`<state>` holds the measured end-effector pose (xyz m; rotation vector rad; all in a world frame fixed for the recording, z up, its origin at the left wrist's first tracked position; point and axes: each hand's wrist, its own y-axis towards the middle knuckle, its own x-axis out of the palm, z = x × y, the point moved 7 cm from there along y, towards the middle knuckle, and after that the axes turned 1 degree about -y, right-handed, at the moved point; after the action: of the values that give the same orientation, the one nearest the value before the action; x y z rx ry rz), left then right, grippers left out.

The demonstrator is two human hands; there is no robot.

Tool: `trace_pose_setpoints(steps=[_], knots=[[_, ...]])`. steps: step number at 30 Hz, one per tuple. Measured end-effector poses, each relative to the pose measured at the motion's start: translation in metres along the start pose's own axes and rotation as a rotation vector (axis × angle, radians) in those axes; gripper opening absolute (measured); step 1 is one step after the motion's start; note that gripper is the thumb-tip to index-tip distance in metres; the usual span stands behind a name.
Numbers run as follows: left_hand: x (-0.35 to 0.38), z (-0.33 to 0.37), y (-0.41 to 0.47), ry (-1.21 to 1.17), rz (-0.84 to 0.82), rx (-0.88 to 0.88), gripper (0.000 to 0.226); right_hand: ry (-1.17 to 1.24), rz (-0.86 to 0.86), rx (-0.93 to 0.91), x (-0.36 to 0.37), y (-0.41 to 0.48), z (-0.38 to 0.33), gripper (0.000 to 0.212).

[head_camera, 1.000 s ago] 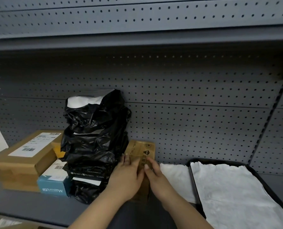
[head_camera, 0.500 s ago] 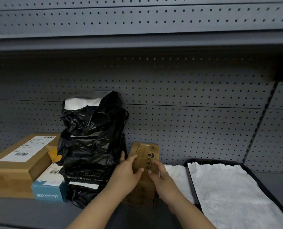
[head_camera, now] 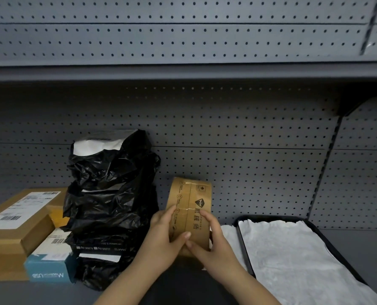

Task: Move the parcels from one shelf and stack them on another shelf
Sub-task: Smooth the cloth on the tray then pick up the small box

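A small brown cardboard parcel (head_camera: 191, 201) with black print stands tilted upright just right of a stack of black plastic-bag parcels (head_camera: 110, 194). My left hand (head_camera: 163, 241) grips its left side and my right hand (head_camera: 211, 241) grips its right side, thumbs on the front face. The parcel's lower end is hidden behind my hands. A large brown box (head_camera: 13, 227) with a white label and a blue-and-white box (head_camera: 51, 260) sit at the left of the grey shelf (head_camera: 40, 293).
A black tray (head_camera: 328, 241) lined with white paper (head_camera: 293, 260) lies at the right of the shelf. Grey pegboard (head_camera: 249, 150) backs the shelf. Another shelf's edge (head_camera: 183, 71) runs overhead. A dark flat item lies under my wrists.
Both hands have lifted the brown parcel and raised it more upright. The camera has shifted, so the shelf contents sit lower and farther left.
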<state>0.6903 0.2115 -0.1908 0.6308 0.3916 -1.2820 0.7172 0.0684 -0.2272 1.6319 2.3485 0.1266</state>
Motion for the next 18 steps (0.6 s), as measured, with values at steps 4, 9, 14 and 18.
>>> trace_pose_setpoints(steps=[4, 9, 14, 18], knots=[[0.004, 0.017, -0.013, -0.086, 0.082, 0.147, 0.082, -0.077, 0.060, -0.159, -0.019, -0.013, -0.015, 0.077], [0.018, 0.037, -0.025, -0.104, 0.139, 0.274, 0.086, -0.125, 0.130, -0.194, -0.048, -0.029, -0.024, 0.082], [0.031, 0.053, -0.029, -0.121, 0.151, 0.317, 0.083, -0.135, 0.152, -0.201, -0.071, -0.040, -0.035, 0.081], [0.035, 0.064, -0.029, -0.154, 0.168, 0.353, 0.081, -0.168, 0.182, -0.237, -0.082, -0.044, -0.043, 0.081]])
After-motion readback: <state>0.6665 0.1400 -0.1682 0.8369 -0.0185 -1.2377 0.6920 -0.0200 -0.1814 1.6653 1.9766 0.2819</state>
